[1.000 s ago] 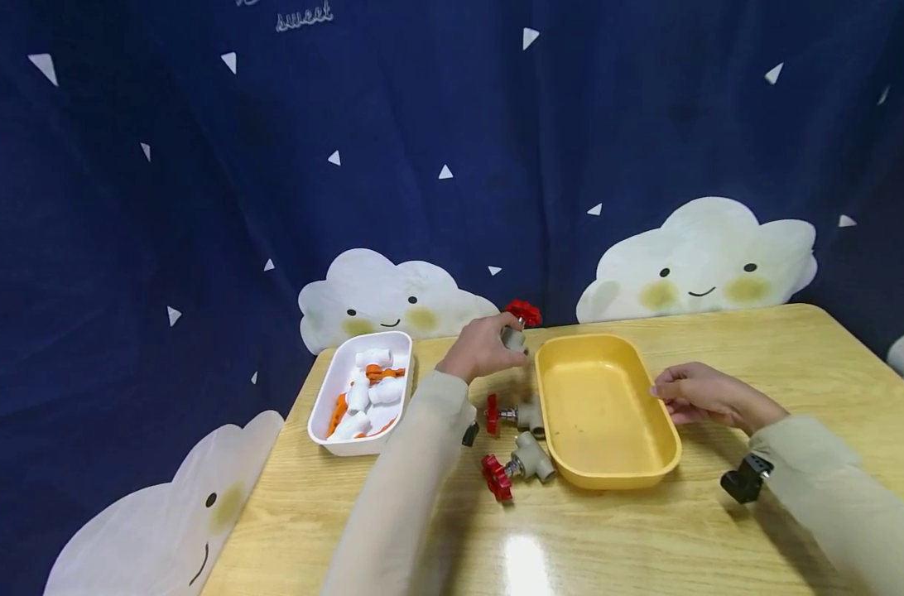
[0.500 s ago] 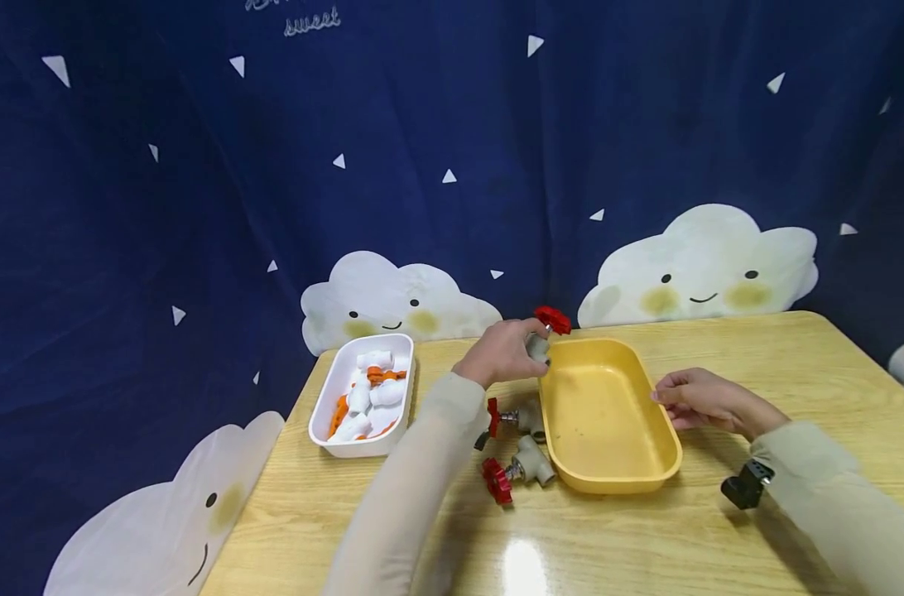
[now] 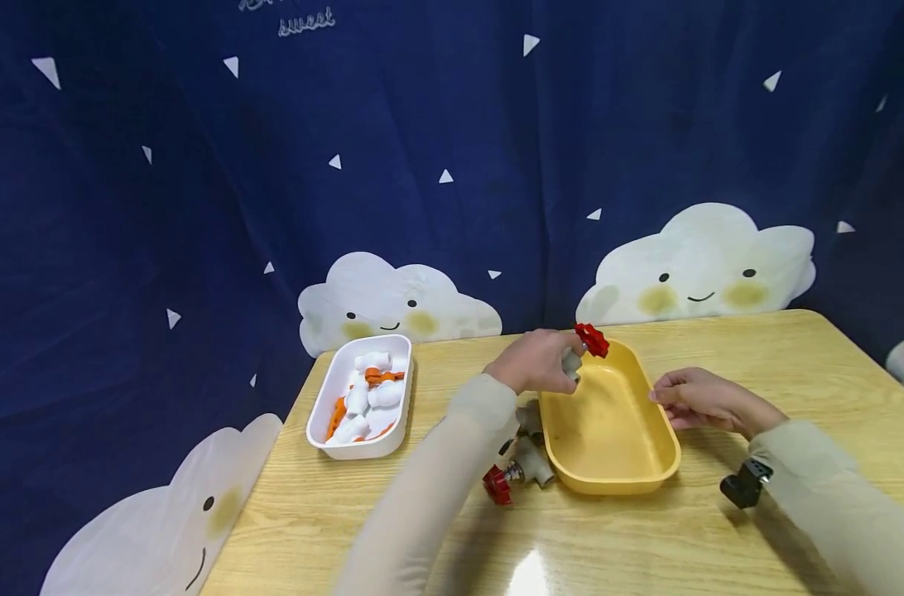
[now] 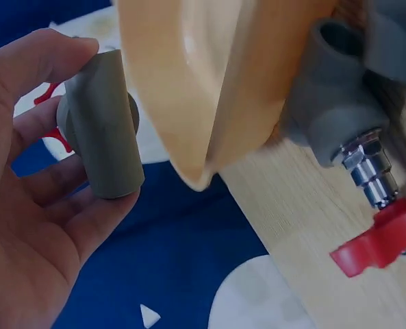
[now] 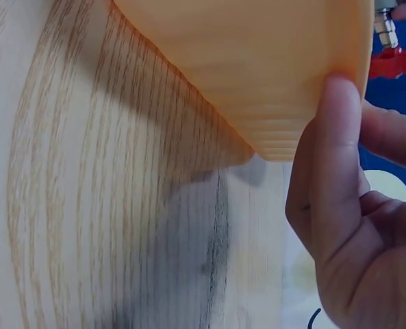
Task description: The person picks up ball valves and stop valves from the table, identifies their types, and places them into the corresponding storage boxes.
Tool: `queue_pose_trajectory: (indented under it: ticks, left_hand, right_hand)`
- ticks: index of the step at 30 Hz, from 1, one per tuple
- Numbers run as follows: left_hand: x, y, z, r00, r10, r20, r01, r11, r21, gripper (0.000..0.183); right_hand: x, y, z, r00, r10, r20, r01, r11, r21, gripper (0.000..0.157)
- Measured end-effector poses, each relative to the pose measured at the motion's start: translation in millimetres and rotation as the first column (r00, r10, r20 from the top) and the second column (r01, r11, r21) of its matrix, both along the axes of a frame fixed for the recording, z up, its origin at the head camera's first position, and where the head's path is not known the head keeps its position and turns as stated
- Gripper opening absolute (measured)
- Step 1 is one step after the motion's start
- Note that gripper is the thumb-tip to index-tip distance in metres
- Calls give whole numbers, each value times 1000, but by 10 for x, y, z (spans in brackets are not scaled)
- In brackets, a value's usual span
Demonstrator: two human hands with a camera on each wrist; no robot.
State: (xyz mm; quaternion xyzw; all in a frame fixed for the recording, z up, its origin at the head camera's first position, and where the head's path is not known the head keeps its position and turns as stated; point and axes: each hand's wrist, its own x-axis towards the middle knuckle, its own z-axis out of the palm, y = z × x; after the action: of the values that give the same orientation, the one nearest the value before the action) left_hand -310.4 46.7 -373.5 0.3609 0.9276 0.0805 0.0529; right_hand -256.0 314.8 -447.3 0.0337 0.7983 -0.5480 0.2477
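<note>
My left hand point(image 3: 534, 362) grips a grey pipe valve point(image 4: 105, 130) by its body, thumb on one end of the pipe and fingers on the other. Its red handwheel point(image 3: 592, 340) sticks up over the far part of a yellow plastic tray point(image 3: 608, 430). Inside, the tray's visible floor is bare. My right hand point(image 3: 709, 401) pinches the tray's right rim between thumb and fingers, seen closely in the right wrist view. Beside the tray's left wall lies a similar valve point(image 3: 530, 460) with a red wheel. Another grey valve point(image 3: 529, 416) behind it is partly hidden by the left arm.
A white tray point(image 3: 314, 430) stands on the left of the wooden table point(image 3: 601, 546), holding several white pipe fittings point(image 3: 383, 393) and orange pieces point(image 3: 337, 416). Behind the table's far edge hangs a dark blue curtain point(image 3: 422, 108) with cloud prints.
My left hand has carried the valve to the right, from beside the yellow tray's far left corner to over its inside. My right hand has stayed at the rim.
</note>
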Motion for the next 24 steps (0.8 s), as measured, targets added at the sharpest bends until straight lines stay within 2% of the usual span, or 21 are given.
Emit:
queue_pose_trajectory:
  ticks: [5,13,17,24]
  left_hand:
    - [29,178,-36,998,-62,-7,61,995,-82,43]
    - [72,334,-49,998,-65,14,66,990,-124,36]
    - [52,374,-79,999,-29,36,34,990,-140,33]
    - [-5,432,-192,992,90,88,-79,989,-123,33]
  right_hand:
    - [-5,5,6,1000,-11,6,11,1000,-9,30]
    - [-4,9,-20,1000,-4,-11,4,1000,-8,29]
    - [-22,-7,-27,1000,-14,0,14,1000,-13,27]
    - [-12,-3,-40,1000,-18,2,18,999,-27,23]
